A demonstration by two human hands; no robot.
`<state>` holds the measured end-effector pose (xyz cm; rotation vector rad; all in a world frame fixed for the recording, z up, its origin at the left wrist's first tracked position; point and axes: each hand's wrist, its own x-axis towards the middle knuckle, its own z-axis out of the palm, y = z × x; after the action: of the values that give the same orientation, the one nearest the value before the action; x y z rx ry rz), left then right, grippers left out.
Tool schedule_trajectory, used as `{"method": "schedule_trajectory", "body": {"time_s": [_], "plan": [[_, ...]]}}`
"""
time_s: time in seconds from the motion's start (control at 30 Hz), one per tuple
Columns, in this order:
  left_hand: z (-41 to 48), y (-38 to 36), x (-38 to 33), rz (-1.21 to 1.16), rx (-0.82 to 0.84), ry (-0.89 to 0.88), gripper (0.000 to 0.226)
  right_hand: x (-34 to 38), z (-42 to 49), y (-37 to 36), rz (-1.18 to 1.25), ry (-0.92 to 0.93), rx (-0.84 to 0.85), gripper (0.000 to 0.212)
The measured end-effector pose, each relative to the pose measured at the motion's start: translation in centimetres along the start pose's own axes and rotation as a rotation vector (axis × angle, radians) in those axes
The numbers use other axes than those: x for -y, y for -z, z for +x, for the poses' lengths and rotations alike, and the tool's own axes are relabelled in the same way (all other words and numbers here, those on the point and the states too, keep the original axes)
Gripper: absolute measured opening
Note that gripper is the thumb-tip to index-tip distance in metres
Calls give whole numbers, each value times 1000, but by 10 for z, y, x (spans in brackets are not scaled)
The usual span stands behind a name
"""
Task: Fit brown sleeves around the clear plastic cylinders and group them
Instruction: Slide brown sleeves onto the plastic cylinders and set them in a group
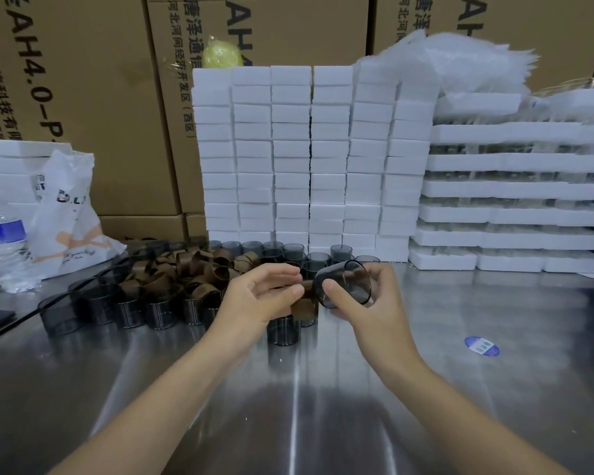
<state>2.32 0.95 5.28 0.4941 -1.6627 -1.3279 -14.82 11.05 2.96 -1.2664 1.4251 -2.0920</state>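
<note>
My right hand [360, 303] grips a clear smoky plastic cylinder [348, 282], tilted on its side above the steel table. My left hand [261, 296] pinches a brown sleeve [306, 303] right beside the cylinder's left end. Whether the sleeve is around the cylinder I cannot tell. A pile of loose brown sleeves [186, 272] lies to the left. Several upright cylinders [282, 330] stand below my hands, others behind them [292, 252] and in a row at the left [127, 310].
A wall of white foam blocks [309, 159] stands behind, with stacked foam trays [515, 190] at the right. Left are a water bottle [4, 238] and a white plastic bag [69, 214]. A blue round sticker [481, 346] lies on the steel table [323, 406]. Cardboard boxes [83, 80] stand at the back.
</note>
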Motion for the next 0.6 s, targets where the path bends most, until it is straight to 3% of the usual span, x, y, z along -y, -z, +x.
{"method": "schedule_trajectory", "body": {"time_s": [0.13, 0.23, 0.33, 0.43, 0.53, 0.6], "plan": [[-4, -10, 4, 27, -17, 1, 24, 2, -5, -3, -24, -59, -31, 60], [-4, -13, 6, 11, -29, 18, 22, 4, -6, -1, -135, -21, -40, 50], [-6, -14, 7, -44, -26, 75, 18, 5, -4, 1, -76, -6, 24, 37], [-8, -17, 4, -125, -39, 94, 17, 6, -6, 0, -102, 39, 84, 50], [-11, -21, 1, -165, -64, 60, 17, 5, -11, -3, -170, 37, 141, 47], [-14, -23, -1, -181, -73, 43, 19, 5, -15, -5, -195, 44, 173, 61]]}}
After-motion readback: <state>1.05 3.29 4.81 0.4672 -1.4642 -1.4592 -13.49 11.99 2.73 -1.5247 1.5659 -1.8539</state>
